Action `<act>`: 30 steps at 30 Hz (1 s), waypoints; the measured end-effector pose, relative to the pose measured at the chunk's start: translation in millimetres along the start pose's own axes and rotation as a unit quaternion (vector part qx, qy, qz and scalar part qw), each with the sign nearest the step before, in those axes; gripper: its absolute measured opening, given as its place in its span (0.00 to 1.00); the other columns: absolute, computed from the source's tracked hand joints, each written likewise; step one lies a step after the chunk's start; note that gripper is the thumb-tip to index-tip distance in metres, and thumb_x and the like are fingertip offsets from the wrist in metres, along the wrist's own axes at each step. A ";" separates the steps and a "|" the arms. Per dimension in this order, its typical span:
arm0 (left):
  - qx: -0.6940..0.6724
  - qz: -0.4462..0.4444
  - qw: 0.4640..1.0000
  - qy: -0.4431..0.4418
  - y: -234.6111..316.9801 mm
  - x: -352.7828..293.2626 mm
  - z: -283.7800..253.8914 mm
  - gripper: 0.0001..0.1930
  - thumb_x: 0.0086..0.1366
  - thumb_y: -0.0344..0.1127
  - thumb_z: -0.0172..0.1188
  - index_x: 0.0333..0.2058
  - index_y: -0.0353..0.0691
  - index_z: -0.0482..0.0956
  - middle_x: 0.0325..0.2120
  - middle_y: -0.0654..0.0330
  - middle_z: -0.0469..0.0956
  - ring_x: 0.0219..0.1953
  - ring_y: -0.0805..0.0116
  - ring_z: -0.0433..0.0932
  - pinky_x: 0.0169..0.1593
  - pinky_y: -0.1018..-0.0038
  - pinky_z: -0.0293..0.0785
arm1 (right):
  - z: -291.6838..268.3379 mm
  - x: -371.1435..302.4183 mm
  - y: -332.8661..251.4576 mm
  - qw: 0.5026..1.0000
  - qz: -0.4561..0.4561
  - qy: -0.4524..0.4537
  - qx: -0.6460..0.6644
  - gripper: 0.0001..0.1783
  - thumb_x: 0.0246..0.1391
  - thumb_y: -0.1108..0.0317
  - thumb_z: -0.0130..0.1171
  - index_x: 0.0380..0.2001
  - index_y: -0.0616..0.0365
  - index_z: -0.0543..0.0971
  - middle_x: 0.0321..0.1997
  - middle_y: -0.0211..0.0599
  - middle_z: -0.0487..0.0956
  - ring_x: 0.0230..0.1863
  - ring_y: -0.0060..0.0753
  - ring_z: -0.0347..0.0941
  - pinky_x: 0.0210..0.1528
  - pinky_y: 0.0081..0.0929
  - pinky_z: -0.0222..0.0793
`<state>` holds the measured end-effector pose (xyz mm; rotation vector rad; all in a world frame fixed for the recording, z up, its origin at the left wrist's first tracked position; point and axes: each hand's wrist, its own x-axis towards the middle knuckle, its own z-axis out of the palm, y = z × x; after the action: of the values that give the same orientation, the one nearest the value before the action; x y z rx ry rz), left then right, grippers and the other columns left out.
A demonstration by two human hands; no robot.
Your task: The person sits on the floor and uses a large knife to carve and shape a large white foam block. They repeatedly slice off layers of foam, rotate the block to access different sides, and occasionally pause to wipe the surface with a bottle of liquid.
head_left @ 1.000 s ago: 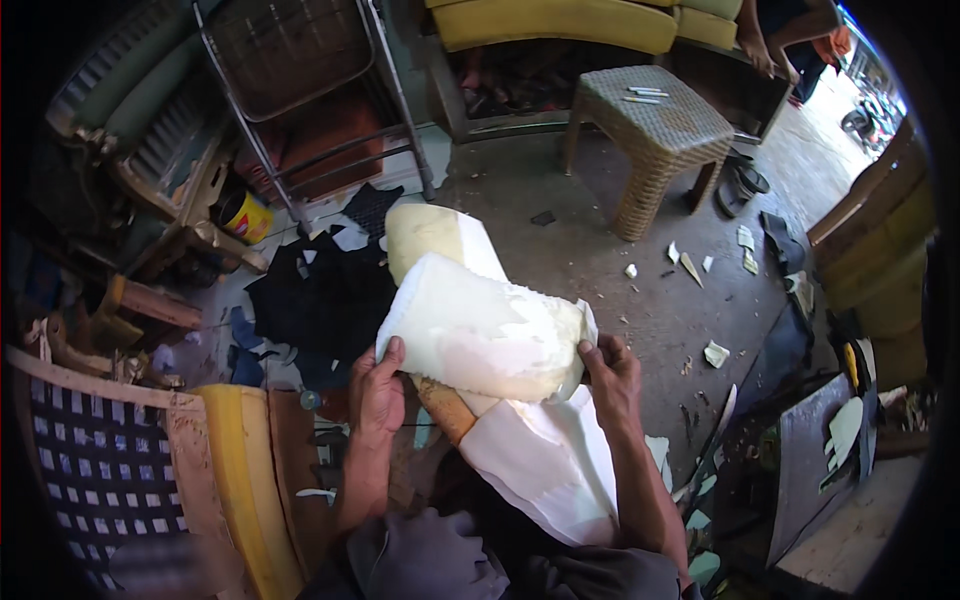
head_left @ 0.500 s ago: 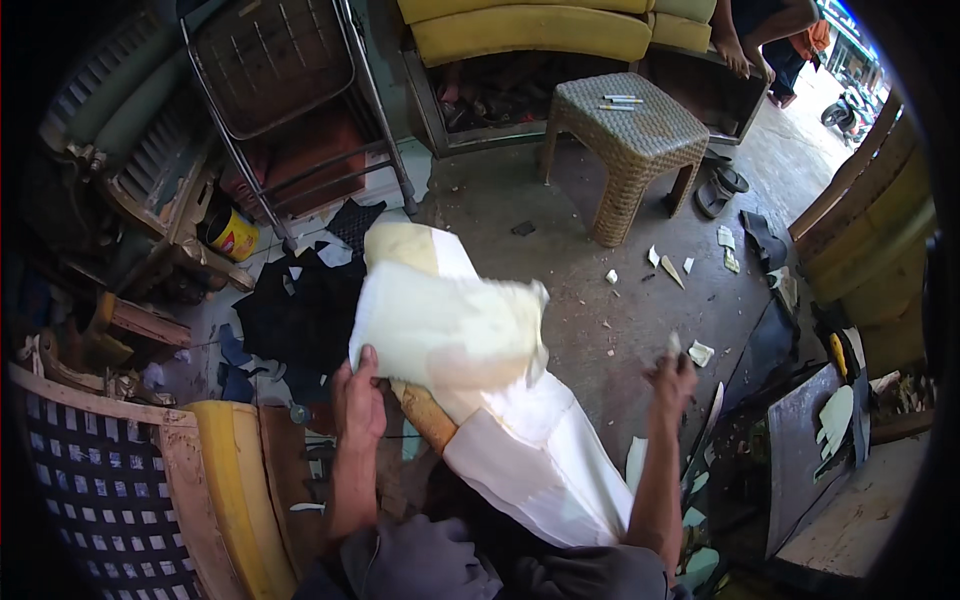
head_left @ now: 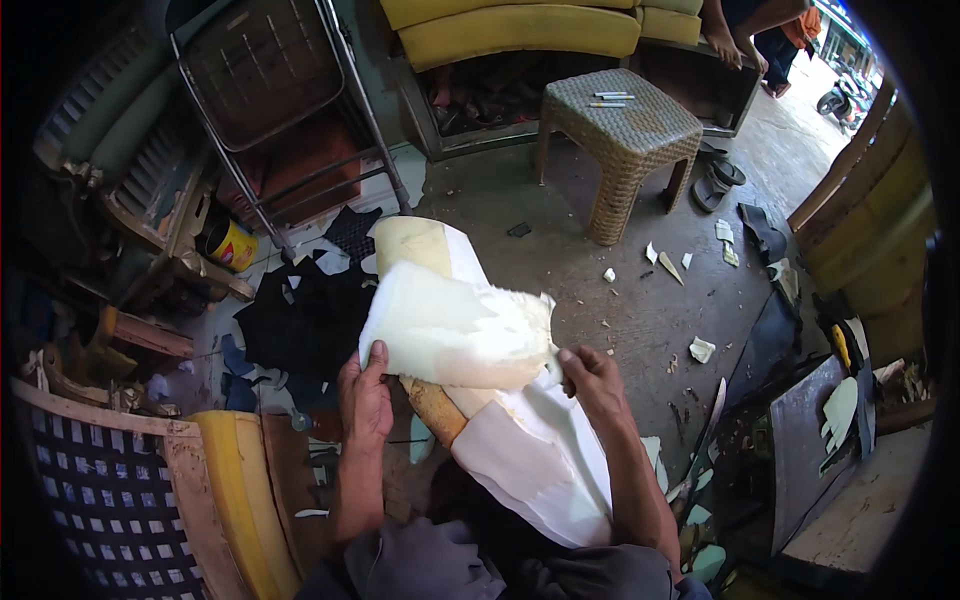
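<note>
A long padded cushion piece (head_left: 520, 450), cream foam under white cloth, lies across my lap and points away from me. A loose sheet of pale foam (head_left: 455, 330) is folded over it. My left hand (head_left: 365, 400) grips the sheet's near left corner with the thumb on top. My right hand (head_left: 592, 382) holds the sheet's lower right edge, fingers curled on it. A brownish wooden part (head_left: 432, 410) shows under the foam between my hands.
A woven wicker stool (head_left: 625, 125) stands ahead on the concrete floor, with a yellow sofa (head_left: 510, 25) behind it. A metal folding chair frame (head_left: 270, 90) leans at the left. Black cloth scraps (head_left: 300, 315) and foam bits litter the floor. A checked chair back (head_left: 110, 490) is at lower left.
My right hand let go and swung out to the right half a second ago; it is now back on the foam sheet's right edge. The left hand kept its grip.
</note>
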<state>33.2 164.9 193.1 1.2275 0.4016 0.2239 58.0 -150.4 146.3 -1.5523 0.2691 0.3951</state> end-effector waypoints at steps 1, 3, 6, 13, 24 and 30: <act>0.014 0.000 1.000 -0.002 -0.3 -1.7 0.1 0.17 0.73 0.36 0.60 0.55 0.32 0.76 0.50 0.56 0.82 0.51 0.69 0.80 0.59 0.70 0.73 | -5.9 7.7 20.2 0.999 -0.011 0.040 -0.018 0.16 0.68 0.59 0.58 0.37 0.62 0.83 0.25 0.27 0.76 0.26 0.18 0.71 0.28 0.21 0.64; -0.002 -0.017 1.000 0.026 -4.8 1.7 -9.0 0.17 0.74 0.36 0.60 0.56 0.32 0.76 0.49 0.56 0.82 0.51 0.68 0.80 0.59 0.70 0.73 | -28.2 17.4 46.0 0.977 -0.021 0.209 -0.026 0.16 0.68 0.60 0.57 0.38 0.63 0.83 0.25 0.29 0.77 0.22 0.18 0.70 0.23 0.24 0.65; -0.028 -0.044 0.998 0.025 1.6 -2.8 -13.8 0.19 0.73 0.38 0.60 0.57 0.34 0.75 0.50 0.59 0.81 0.53 0.68 0.79 0.60 0.69 0.72 | -108.5 26.5 97.7 0.946 -0.005 0.278 -0.164 0.19 0.66 0.56 0.58 0.42 0.65 0.83 0.25 0.37 0.81 0.22 0.30 0.75 0.28 0.31 0.73; -0.194 -0.117 0.973 -0.050 11.8 -12.4 7.1 0.25 0.71 0.42 0.60 0.62 0.35 0.72 0.59 0.58 0.76 0.63 0.63 0.71 0.68 0.62 0.61 | -32.4 -18.6 -17.6 0.913 0.006 0.167 -0.372 0.27 0.61 0.46 0.61 0.41 0.63 0.85 0.38 0.51 0.86 0.43 0.53 0.83 0.47 0.43 0.75; 0.186 0.154 0.949 -0.205 -14.9 -31.0 3.7 0.18 0.74 0.40 0.55 0.51 0.31 0.81 0.65 0.52 0.66 0.64 0.59 0.69 0.65 0.65 0.65 | 25.1 7.3 -53.0 0.950 -0.122 -0.014 0.285 0.26 0.64 0.71 0.61 0.62 0.60 0.66 0.58 0.46 0.76 0.58 0.38 0.77 0.60 0.40 0.76; 0.209 0.209 0.946 -0.134 -14.1 -26.4 -4.3 0.16 0.74 0.41 0.52 0.48 0.34 0.79 0.53 0.54 0.74 0.53 0.67 0.74 0.56 0.72 0.71 | 13.8 12.5 -162.8 0.948 -0.216 -0.003 0.233 0.20 0.70 0.72 0.49 0.63 0.61 0.68 0.57 0.43 0.78 0.52 0.33 0.79 0.54 0.31 0.78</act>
<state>6.8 154.0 183.2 1.7356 -0.0631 0.3402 135.0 -131.8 289.7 -1.1006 0.0061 -0.0143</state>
